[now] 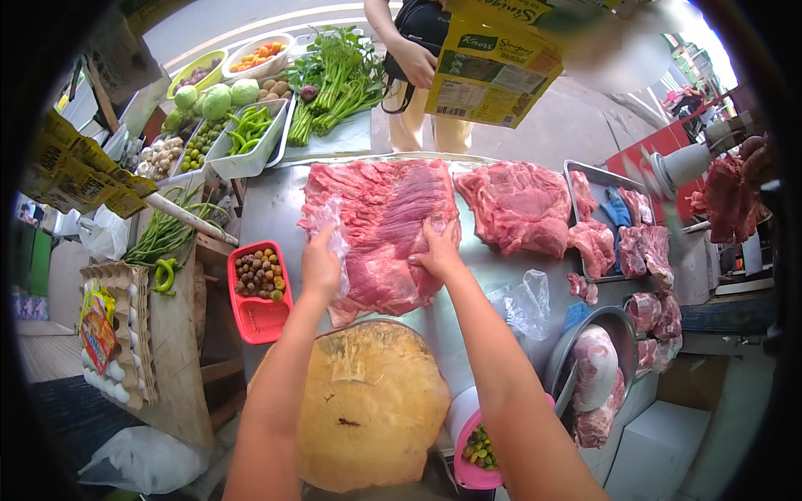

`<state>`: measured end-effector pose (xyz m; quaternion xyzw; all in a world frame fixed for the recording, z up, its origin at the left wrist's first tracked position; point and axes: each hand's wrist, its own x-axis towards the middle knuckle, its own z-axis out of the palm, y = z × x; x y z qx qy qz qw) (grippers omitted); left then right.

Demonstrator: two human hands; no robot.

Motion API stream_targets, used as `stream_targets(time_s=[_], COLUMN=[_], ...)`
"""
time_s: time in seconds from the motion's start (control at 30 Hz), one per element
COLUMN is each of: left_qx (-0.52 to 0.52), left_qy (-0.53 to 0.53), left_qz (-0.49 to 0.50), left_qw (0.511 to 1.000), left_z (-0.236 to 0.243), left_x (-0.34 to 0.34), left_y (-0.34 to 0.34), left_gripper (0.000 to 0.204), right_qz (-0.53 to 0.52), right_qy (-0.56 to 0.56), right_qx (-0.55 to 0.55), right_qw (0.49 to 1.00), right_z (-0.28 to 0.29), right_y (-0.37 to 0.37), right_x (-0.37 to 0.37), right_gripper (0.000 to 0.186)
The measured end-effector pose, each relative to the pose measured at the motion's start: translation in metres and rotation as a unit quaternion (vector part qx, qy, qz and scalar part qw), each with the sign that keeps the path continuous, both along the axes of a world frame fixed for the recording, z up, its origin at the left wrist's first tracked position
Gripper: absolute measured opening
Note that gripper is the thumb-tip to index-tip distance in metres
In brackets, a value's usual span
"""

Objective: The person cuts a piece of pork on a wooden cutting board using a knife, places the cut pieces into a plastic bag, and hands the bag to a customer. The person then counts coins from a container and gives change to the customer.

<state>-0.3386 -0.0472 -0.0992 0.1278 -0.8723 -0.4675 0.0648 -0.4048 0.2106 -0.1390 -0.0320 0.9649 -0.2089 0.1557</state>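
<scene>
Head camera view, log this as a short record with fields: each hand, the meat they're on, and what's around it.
Left hand: on the left edge of the meat slab, by a whitish film I can't identify
Right hand: on the slab's right edge
Surface: metal table
Right of slab: second meat piece
Left of slab: red tray with small round fruits
Between forearms: round wooden chopping block
Beyond right forearm: metal basin holding meat chunks

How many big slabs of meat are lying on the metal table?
2: a wide slab with the left hand and right hand at its sides, and a smaller slab just to its right. Others could be hidden underneath.
</scene>
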Motion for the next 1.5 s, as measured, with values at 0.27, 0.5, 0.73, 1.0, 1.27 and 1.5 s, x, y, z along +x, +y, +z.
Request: stream_targets(time_s=[0.27, 0.5, 0.73, 1.0, 1.27, 1.5], left_qx=[0.193, 0.326, 0.471, 0.568, 0.679, 0.731], left_qy=[0.014, 0.007, -0.029, -0.146, -0.045, 0.051], left_qz=[-0.065, -0.022, -0.071, 0.000, 0.058, -0.018], left_qw=[0.979, 0.945, 0.879, 0.810, 0.730, 0.681], left_z=[0.039, 0.064, 0.084, 0.068, 0.085, 0.131], left_x=[0.091, 0.113, 0.130, 0.237, 0.286, 0.343], left_y=[0.086, 0.089, 0.072, 0.081, 0.079, 0.007], left_gripper=[0.052, 0.049, 0.050, 0.034, 0.020, 0.011], right_qz=[0.003, 0.044, 0.067, 0.138, 0.103, 0.075], right_qy=[0.029, -0.318, -0.189, 0.028, -0.291, -0.202], right_qx=[0.050, -0.105, -0.373, -0.283, -0.368, -0.247], right_qw=[0.998, 0.941, 0.906, 0.949, 0.877, 0.945], right_z=[-0.006, 0.116, 0.148, 0.094, 0.162, 0.142], right_y=[0.009, -0.012, -0.003, 0.037, 0.062, 0.031], right_x=[-0.019, 0.013, 0.082, 0.097, 0.150, 0.212], right_gripper=[0.107, 0.074, 0.034, 0.019, 0.007, 0.011])
